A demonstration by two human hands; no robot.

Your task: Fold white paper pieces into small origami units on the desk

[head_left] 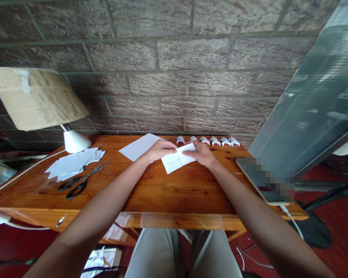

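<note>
Between my two hands is a small white sheet of paper [176,161] with faint creases, tilted above the wooden table. My left hand [161,150] pinches its upper left edge, and a ring shows on one finger. At the right edge, my right hand [202,153] grips the paper with the thumb on top and fingers behind. Just beyond the left hand lies a larger white sheet [139,146]. A row of several small folded paper figures [214,140] stands along the table's back edge, behind the right hand.
On the left are open scissors with black handles [81,181], a pile of white paper pieces [74,163] and a lamp with a white base [75,141]. A tablet [261,179] with a cable [291,220] lies at the right edge. A brick wall [174,85] rises behind the table [174,199].
</note>
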